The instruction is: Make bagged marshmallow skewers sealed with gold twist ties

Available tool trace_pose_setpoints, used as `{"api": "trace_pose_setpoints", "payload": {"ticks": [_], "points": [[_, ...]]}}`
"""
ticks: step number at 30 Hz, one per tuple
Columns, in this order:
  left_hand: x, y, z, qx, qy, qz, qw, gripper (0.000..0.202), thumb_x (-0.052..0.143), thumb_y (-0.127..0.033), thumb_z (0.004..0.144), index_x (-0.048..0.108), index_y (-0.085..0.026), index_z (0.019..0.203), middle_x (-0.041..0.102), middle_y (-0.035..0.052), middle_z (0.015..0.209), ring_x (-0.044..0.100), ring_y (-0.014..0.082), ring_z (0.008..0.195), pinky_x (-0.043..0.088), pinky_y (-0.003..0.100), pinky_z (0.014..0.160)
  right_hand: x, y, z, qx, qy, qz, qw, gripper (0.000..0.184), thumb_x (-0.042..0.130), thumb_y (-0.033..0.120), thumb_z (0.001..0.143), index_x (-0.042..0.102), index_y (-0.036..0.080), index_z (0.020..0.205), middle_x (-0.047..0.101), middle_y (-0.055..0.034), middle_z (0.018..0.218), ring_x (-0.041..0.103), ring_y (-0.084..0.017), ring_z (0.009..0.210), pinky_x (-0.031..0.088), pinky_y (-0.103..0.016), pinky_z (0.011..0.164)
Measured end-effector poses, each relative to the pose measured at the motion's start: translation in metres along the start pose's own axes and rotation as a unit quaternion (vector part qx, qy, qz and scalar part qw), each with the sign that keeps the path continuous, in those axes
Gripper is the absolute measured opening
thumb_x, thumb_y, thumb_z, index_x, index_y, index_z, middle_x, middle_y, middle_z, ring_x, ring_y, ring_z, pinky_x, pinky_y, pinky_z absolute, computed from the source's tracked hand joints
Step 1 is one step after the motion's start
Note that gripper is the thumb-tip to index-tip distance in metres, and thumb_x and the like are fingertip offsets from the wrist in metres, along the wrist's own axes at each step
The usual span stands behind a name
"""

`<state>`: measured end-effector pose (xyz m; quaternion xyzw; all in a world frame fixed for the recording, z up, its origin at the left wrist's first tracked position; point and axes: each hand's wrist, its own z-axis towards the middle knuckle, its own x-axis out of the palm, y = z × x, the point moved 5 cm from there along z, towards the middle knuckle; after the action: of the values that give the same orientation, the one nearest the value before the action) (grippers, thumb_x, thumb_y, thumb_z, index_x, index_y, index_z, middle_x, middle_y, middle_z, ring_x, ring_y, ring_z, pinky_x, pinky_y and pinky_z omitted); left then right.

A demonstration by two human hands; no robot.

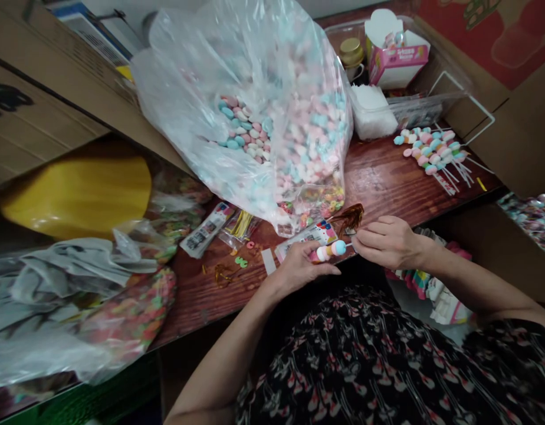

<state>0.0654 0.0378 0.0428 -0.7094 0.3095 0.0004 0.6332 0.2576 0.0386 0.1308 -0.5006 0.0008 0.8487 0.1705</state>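
My left hand is closed around a candy skewer, a short row of white, peach and blue pieces on a white stick. To its right, my right hand pinches at the stick's end; its fingertips hide exactly what they grip. Just behind the hands lie a printed packet and a bundle of brown-gold twist ties. A large clear bag full of pink, blue and white candies spreads over the table beyond. Finished-looking candy skewers are piled at the right.
A clear plastic bin with a pink box stands at the back right. Bags of colourful candy rings and a yellow object fill the left. Cardboard boxes flank the wooden table; loose rings lie on it.
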Motion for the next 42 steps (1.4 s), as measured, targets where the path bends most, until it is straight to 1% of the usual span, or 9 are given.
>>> {"api": "trace_pose_setpoints", "payload": {"ticks": [8,15,22,25,28,31,34,37,42], "points": [[0.0,-0.002,-0.005,0.017,0.006,0.215,0.977,0.024,0.079,-0.035,0.068,0.065,-0.019,0.078,0.061,-0.0021,0.073,0.053,0.0145,0.066,0.033,0.024,0.058,0.013,0.0,0.01,0.066,0.052,0.078,0.993,0.021,0.044,0.01,0.088,0.063,0.016,0.082,0.059,-0.0011,0.071,0.044,-0.014,0.066,0.026,-0.031,0.061],[-0.004,0.005,0.0,-0.027,0.032,0.072,0.997,0.028,0.078,-0.038,0.065,0.062,-0.017,0.07,0.05,-0.0067,0.06,0.044,0.0095,0.057,0.03,0.02,0.051,0.007,0.006,0.016,0.028,0.003,0.062,0.998,0.021,0.045,0.016,0.094,0.061,0.017,0.082,0.061,-0.001,0.075,0.043,-0.013,0.068,0.026,-0.031,0.065],[-0.001,-0.003,0.012,0.028,0.042,0.122,0.991,0.025,0.078,-0.033,0.068,0.066,-0.017,0.082,0.058,-0.0042,0.069,0.052,0.0134,0.065,0.039,0.023,0.059,0.032,-0.008,0.023,0.082,0.093,0.055,0.991,0.015,0.049,0.015,0.09,0.063,0.017,0.086,0.062,-0.0021,0.076,0.046,-0.014,0.066,0.025,-0.03,0.061],[-0.01,-0.01,0.009,0.086,0.0,0.177,0.98,0.048,0.079,-0.035,0.069,0.063,-0.018,0.111,0.067,0.0037,0.095,0.06,0.0213,0.085,0.048,0.032,0.076,0.038,-0.022,0.023,0.112,0.133,0.057,0.983,0.012,0.052,0.014,0.086,0.063,0.018,0.088,0.063,-0.0012,0.077,0.047,-0.013,0.065,0.027,-0.029,0.061],[-0.024,-0.008,0.003,0.128,-0.051,0.245,0.96,0.089,0.081,-0.036,0.066,0.039,-0.021,0.143,0.058,0.0142,0.128,0.056,0.0305,0.111,0.045,0.044,0.094,0.037,-0.03,0.022,0.115,0.107,0.062,0.986,0.015,0.05,0.013,0.087,0.064,0.018,0.086,0.061,-0.001,0.074,0.048,-0.013,0.067,0.029,-0.028,0.062],[-0.04,0.002,-0.004,0.101,-0.093,0.292,0.946,0.102,0.081,-0.033,0.065,0.027,-0.02,0.15,0.057,0.0168,0.128,0.056,0.032,0.112,0.046,0.044,0.094,0.037,-0.032,0.021,0.118,0.064,0.076,0.988,0.02,0.045,0.013,0.09,0.064,0.019,0.084,0.062,-0.0014,0.074,0.049,-0.014,0.068,0.031,-0.028,0.063],[-0.049,0.009,-0.011,0.062,-0.108,0.323,0.938,0.084,0.078,-0.028,0.066,0.042,-0.02,0.142,0.062,0.0139,0.12,0.058,0.0309,0.109,0.047,0.04,0.089,0.043,-0.032,0.021,0.13,0.043,0.081,0.987,0.024,0.043,0.013,0.091,0.065,0.019,0.084,0.063,-0.0015,0.074,0.052,-0.013,0.07,0.033,-0.027,0.064],[-0.051,0.016,-0.014,0.021,-0.089,0.324,0.942,0.037,0.069,-0.021,0.071,0.065,-0.02,0.108,0.068,0.0088,0.099,0.063,0.0251,0.089,0.047,0.033,0.075,0.046,-0.029,0.023,0.128,-0.003,0.081,0.988,0.024,0.043,0.012,0.09,0.065,0.019,0.085,0.065,-0.002,0.076,0.053,-0.013,0.07,0.034,-0.027,0.064],[-0.048,0.029,-0.009,-0.024,-0.068,0.191,0.979,0.01,0.066,-0.028,0.074,0.065,-0.018,0.076,0.063,-0.0014,0.066,0.055,0.0134,0.059,0.036,0.023,0.055,0.039,-0.013,0.025,0.073,-0.07,0.042,0.994,0.018,0.049,0.014,0.089,0.065,0.017,0.095,0.068,-0.0033,0.081,0.051,-0.014,0.068,0.033,-0.03,0.063]]}}
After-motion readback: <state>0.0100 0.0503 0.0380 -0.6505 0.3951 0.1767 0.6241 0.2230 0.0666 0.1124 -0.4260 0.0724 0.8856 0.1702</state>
